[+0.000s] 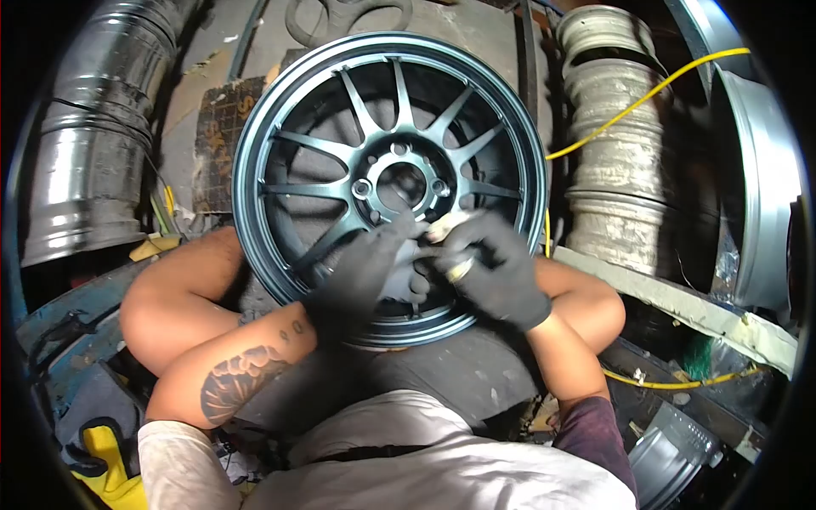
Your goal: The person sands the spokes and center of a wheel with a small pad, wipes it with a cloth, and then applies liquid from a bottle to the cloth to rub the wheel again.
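From my end of the head camera I am seeing the dark wheel [380, 168] facing up at me, its near edge overlapping the person's lap [425, 370]. The left leg [174, 297] is flanking the wheel's left edge and the right leg [582, 297] its right edge, so I am finding tight room on those 2 sides. Further left of the wheel, a column of shiny rims [93, 161] is standing, and a dark gridded board [223, 149] is showing between it and the wheel. To the wheel's right, a column of dusty rims [614, 127] is lining up, with a yellow hose [648, 104] crossing in front. Past the wheel's far edge, a grey surface [480, 34] is showing. Over the wheel's near spokes, just below its hub, the 2 gloved hands are meeting. The right hand [495, 270] is curling its fingers closed around a pale piece [450, 223]. The left hand [361, 268] is angling inward, fingers pointing toward the right hand; it is showing blurred, and I am unable to tell whether it is gripping anything.
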`<state>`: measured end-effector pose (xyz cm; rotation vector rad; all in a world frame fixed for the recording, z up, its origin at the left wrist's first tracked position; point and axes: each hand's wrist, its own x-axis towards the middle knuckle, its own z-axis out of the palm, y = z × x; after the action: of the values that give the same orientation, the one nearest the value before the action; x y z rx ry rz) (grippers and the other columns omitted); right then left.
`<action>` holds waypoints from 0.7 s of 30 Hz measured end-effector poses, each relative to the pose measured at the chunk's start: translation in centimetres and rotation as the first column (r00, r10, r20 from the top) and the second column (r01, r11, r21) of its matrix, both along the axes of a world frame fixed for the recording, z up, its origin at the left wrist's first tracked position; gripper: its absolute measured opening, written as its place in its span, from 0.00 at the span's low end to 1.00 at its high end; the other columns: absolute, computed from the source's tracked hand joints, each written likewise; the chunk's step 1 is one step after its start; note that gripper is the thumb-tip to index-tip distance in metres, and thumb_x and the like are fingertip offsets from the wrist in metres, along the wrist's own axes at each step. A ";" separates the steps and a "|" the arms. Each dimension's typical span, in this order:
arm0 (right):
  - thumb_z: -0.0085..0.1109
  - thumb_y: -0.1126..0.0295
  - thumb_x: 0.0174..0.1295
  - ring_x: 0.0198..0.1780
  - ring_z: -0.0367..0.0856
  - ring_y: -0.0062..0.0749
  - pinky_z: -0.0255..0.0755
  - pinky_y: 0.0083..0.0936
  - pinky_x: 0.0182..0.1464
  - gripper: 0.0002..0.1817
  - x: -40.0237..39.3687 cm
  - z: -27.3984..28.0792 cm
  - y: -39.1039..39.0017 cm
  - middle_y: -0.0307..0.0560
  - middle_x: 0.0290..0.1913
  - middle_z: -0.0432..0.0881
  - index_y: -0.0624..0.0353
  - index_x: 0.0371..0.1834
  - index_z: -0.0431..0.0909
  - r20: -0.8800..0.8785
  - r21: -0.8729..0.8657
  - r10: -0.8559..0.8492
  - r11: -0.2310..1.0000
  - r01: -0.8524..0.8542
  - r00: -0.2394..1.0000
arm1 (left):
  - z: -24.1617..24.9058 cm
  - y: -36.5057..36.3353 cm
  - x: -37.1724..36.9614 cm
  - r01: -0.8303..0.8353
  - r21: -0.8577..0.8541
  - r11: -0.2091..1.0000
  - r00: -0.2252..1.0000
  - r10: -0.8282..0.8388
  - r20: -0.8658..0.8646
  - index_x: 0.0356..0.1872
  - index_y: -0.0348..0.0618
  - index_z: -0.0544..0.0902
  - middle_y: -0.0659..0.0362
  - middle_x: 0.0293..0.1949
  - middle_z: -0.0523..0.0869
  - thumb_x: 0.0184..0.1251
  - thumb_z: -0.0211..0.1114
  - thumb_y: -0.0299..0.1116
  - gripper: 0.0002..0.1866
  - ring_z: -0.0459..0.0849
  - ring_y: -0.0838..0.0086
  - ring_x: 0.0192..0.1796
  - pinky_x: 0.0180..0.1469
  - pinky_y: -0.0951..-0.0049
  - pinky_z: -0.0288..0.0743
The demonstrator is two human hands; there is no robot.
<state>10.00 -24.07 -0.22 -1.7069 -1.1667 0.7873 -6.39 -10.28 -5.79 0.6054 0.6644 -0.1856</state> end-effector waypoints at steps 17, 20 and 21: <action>0.68 0.75 0.72 0.38 0.83 0.18 0.79 0.16 0.40 0.12 -3.1 0.0 -2.5 0.47 0.49 0.88 0.65 0.54 0.79 -0.505 -0.185 -0.538 0.832 0.524 0.676 | 4.2 1.4 -0.4 0.249 0.610 0.752 0.943 -0.333 0.025 0.50 0.36 0.87 0.56 0.31 0.89 0.71 0.74 0.39 0.17 0.86 0.80 0.32 0.39 0.74 0.80; 0.67 0.74 0.72 0.39 0.84 0.18 0.78 0.16 0.38 0.12 -2.8 -1.7 -3.2 0.46 0.49 0.87 0.64 0.54 0.78 -0.445 -0.092 -0.525 0.833 0.546 0.726 | 4.8 1.8 -0.2 0.259 0.648 0.716 0.948 -0.316 -0.030 0.46 0.37 0.88 0.61 0.31 0.88 0.71 0.74 0.38 0.14 0.83 0.85 0.32 0.38 0.78 0.76; 0.67 0.74 0.72 0.39 0.84 0.18 0.78 0.15 0.38 0.12 -2.8 -1.9 -3.2 0.46 0.49 0.87 0.64 0.54 0.78 -0.439 -0.061 -0.518 0.832 0.551 0.734 | 4.7 1.8 -0.2 0.242 0.670 0.702 0.953 -0.301 -0.030 0.45 0.37 0.88 0.62 0.30 0.88 0.71 0.74 0.39 0.14 0.82 0.85 0.32 0.38 0.78 0.76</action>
<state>7.20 -27.24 -2.14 -1.5723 -0.3455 0.6953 -6.63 -8.49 -1.06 1.4143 0.5475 -0.1948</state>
